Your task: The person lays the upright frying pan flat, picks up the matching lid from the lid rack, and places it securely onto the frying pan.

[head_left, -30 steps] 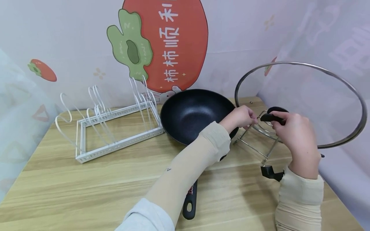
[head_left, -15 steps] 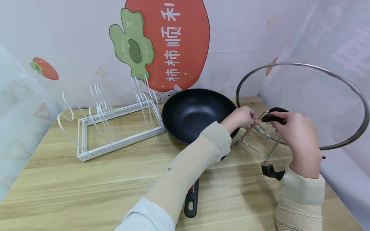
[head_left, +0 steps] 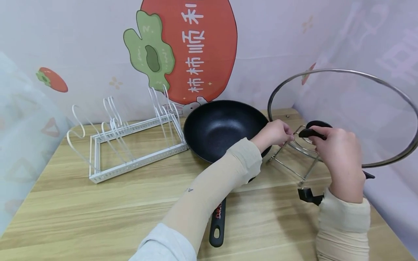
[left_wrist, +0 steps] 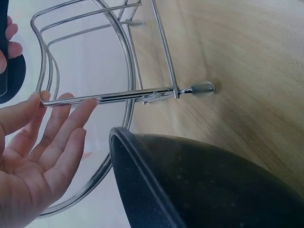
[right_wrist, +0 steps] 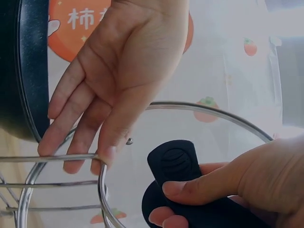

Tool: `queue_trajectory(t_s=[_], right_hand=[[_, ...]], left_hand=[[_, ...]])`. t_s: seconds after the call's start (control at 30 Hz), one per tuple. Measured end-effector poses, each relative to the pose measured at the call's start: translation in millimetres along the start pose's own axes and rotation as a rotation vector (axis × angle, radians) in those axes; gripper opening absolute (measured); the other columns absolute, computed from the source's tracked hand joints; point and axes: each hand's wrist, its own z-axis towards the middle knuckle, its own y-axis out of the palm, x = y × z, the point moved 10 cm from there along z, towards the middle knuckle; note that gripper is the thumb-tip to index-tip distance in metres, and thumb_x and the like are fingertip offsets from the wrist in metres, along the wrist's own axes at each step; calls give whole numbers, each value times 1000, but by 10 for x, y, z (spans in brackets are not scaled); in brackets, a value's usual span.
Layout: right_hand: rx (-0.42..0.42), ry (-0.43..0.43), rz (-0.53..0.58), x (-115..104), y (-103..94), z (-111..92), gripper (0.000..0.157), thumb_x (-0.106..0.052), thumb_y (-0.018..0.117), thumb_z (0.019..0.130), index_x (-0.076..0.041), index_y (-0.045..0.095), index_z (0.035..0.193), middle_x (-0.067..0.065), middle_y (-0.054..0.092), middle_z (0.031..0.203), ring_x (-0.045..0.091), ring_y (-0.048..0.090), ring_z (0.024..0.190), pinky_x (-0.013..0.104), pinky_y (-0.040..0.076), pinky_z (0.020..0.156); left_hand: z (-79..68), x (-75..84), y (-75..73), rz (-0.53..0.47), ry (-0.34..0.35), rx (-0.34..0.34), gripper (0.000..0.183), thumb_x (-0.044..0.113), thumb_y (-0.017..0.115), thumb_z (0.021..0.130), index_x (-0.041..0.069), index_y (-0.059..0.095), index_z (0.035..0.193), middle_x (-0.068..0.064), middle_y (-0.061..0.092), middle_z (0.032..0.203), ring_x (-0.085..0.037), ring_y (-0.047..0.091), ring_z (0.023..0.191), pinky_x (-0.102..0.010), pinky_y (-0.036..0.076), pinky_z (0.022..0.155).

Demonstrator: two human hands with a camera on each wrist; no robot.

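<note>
In the head view my left hand (head_left: 275,132) reaches past the black wok (head_left: 225,123) to a silver wire rack (head_left: 287,169). Thumb and fingertips pinch the rack's top wire at its bent corner, seen closely in the left wrist view (left_wrist: 114,95). My right hand (head_left: 343,154) grips the black handle (head_left: 311,134) of a large glass lid (head_left: 375,116) with a metal rim. The lid stands tilted up on edge, its lower part overlapping the wire rack. In the right wrist view, my right thumb (right_wrist: 190,190) presses on the lid handle's side.
A white rack (head_left: 137,165) with upright curved dividers stands at the left of the wooden table (head_left: 114,217). The wok's long handle (head_left: 218,224) points toward the front edge. A fabric backdrop (head_left: 261,43) with printed persimmons hangs behind and around the table.
The lid and my right hand have shifted slightly to the right in the head view. My left hand keeps its pinch on the wire rack.
</note>
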Motion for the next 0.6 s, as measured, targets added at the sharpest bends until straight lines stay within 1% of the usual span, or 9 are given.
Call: queue_trajectory(t_s=[0.1,0.2,0.23,0.3,0.4,0.5,0.6], right_hand=[[25,-16,-10,-17,-36,-5,34,-13,70,96,-1,69,128,26,72,86,45,61,65,38,37,44],[48,-23,-13,-8,-59,-19,33,-13,71,96,-2,70,127,27,72,87,49,60,67,38,37,45],[59,-26,-13,-5,-72,-24,33,-13,72,95,-3,70,127,26,72,86,50,60,68,39,38,46],[64,-17,-8,10,-82,-30,34,-14,72,96,-3,70,127,22,73,82,50,60,67,39,38,45],[65,-4,-3,21,-100,-34,34,-15,72,96,-4,70,128,20,73,78,49,60,67,39,37,44],[67,2,-6,22,-116,-33,35,-15,73,95,-5,70,128,18,73,76,45,59,63,38,35,42],[69,-5,-8,20,-132,-33,35,-15,73,96,-4,70,129,19,73,77,46,60,64,37,34,42]], left_hand=[[-10,5,-5,-6,-7,15,13,19,68,101,13,74,90,2,70,80,-6,63,66,-16,49,60],[-24,13,-2,-7,-5,15,14,18,68,101,13,73,89,1,71,80,-6,61,65,-16,48,59],[-28,17,1,-8,-3,12,14,18,68,101,12,74,90,0,72,81,-7,62,66,-16,47,59],[-38,26,3,-15,7,4,13,17,67,101,12,74,91,-2,73,84,-7,62,66,-15,47,59],[-42,31,1,-16,12,2,12,17,67,101,12,74,92,0,70,79,-6,59,63,-15,47,58],[-41,37,-4,14,20,7,13,18,67,102,13,73,92,4,66,73,-4,54,59,-16,44,57],[-40,39,-1,25,29,3,12,18,66,102,11,74,96,5,66,75,-3,51,59,-15,43,58]])
